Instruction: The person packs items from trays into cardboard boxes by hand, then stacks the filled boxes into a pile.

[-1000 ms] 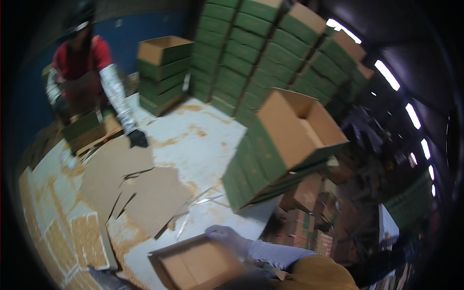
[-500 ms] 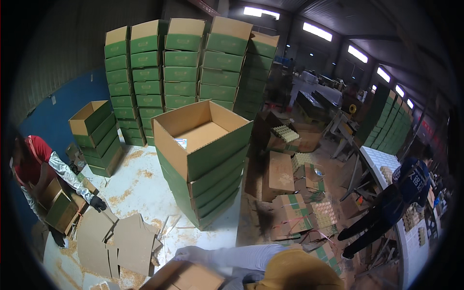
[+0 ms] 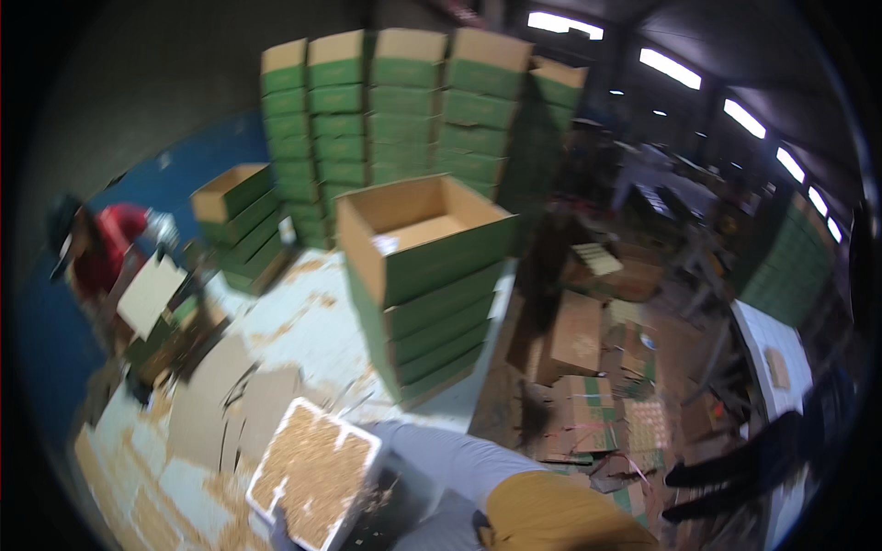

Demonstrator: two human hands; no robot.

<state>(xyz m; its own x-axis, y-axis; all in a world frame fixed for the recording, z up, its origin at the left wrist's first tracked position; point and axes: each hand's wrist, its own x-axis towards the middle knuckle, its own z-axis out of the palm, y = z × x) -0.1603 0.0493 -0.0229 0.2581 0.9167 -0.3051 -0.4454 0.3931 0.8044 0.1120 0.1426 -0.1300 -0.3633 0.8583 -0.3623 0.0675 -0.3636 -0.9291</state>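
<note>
A white rectangular foam tray (image 3: pixel 366 462) full of loose tan shavings (image 3: pixel 312 473) is tilted at the lower middle. My left hand (image 3: pixel 281 531), in a bluish glove, closes on its near left edge, partly cut off by the frame. From the lower right my right arm in a grey sleeve and mustard cover reaches across. My right hand (image 3: pixel 378 435) is at the tray's far right corner, its fingers mostly hidden, and appears to grip it. Just beyond stands a stack of green and brown cartons (image 3: pixel 441 294), with an open one on top. Flat grey-brown cardboard sheets (image 3: pixel 207 404) lie left of the tray.
Tall rows of green cartons (image 3: pixel 404 119) line the back. A shorter carton stack (image 3: pixel 243 230) stands left, near a co-worker in red (image 3: pixel 115 243) handling a pale sheet (image 3: pixel 150 296). Egg trays (image 3: pixel 643 432) and cartons (image 3: pixel 577 340) crowd the floor at right; another person (image 3: pixel 781 450) is there.
The shavings-filled tray has come into view at my hands, where an open carton was. My view has swung left. The co-worker in red now has a pale sheet up in front.
</note>
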